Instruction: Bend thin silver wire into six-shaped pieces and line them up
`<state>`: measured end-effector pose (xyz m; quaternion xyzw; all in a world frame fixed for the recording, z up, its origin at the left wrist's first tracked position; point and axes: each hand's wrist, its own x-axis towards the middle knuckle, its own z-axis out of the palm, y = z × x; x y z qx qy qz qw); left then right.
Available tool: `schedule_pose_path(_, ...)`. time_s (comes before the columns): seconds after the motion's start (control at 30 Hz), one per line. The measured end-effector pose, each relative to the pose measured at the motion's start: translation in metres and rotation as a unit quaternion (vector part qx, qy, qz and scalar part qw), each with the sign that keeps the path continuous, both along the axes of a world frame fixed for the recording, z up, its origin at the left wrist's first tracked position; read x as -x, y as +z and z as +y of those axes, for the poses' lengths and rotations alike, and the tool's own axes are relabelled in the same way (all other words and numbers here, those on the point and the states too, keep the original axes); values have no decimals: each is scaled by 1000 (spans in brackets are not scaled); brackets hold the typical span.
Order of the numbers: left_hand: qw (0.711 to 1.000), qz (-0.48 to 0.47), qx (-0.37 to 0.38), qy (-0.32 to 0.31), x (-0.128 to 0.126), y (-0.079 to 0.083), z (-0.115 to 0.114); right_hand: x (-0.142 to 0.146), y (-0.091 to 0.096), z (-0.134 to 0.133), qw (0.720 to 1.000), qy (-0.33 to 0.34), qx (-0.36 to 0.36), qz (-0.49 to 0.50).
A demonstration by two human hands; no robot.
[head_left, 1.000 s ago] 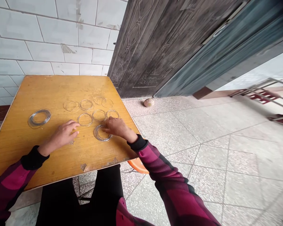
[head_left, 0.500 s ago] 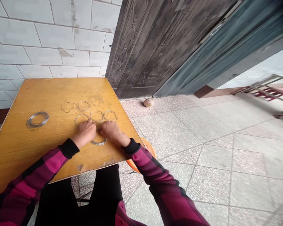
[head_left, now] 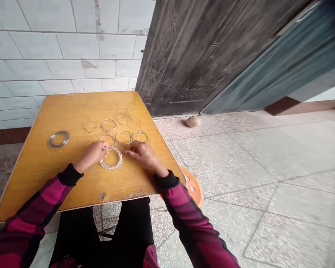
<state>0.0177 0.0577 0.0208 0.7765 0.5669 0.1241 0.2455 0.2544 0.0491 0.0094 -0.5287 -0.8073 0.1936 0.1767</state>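
Observation:
My left hand [head_left: 96, 152] is closed in a pinch on the upper left rim of a coil of silvery wire [head_left: 120, 163]. The coil lies on or just over the wooden table; which of the two I cannot tell. To the right of the coil and apart from it is my right hand [head_left: 143, 153], fingers loosely bent and a little apart, with nothing visible in them. Just beyond my hands lie thin wire rings, among them a left ring [head_left: 99, 139], a middle ring [head_left: 123, 144] and a right ring [head_left: 147, 137], the last partly behind my right hand.
A thicker wire coil [head_left: 67, 138] lies on the left of the table [head_left: 80, 178]. More thin rings [head_left: 108, 131] lie farther back. An orange stool [head_left: 195, 188] stands beside the table's right edge. A roundish object [head_left: 193, 121] sits on the floor near the dark door [head_left: 190, 74].
My right hand has moved off the coil to the right, and its fingers have loosened. My left hand has brought the coil slightly left. The view has shifted, so the table appears farther right.

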Motion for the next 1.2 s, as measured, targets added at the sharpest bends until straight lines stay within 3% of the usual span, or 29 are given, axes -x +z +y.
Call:
schedule_pose_path(0.07, 988, -130, 42, 74, 33, 6, 3, -4, -5, 2, 1000, 8, -6, 26)
schedule_pose_path(0.13, 968, -193, 57, 152, 69, 16, 6, -6, -9, 2, 999, 14, -10, 28)
schedule_pose_path(0.23, 915, -304, 75, 254, 118, 36, 11, -5, -12, 2, 999, 29, -3, 22)
schedule_pose_path(0.37, 880, -356, 58, 308, 163, 56, 21, -4, -14, -1, 999, 32, 2, 9)
schedule_pose_path(0.47, 871, -350, 40, 342, 184, 56, 25, -4, -16, -1, 999, 32, -3, 1)
schedule_pose_path(0.67, 865, -342, 42, 365, 201, 40, 21, -4, -17, -1, 1000, 26, -6, -15)
schedule_pose_path(0.9, 882, -298, 43, 362, 197, 26, 18, -4, -17, -2, 999, 24, -9, -24)
schedule_pose_path(1.07, 913, -176, -5, 369, 198, 19, 18, -2, -15, -2, 1000, 22, -4, -17)
schedule_pose_path(1.2, 930, -52, -66, 357, 198, 25, 15, -1, -15, -2, 1000, 18, -10, -18)
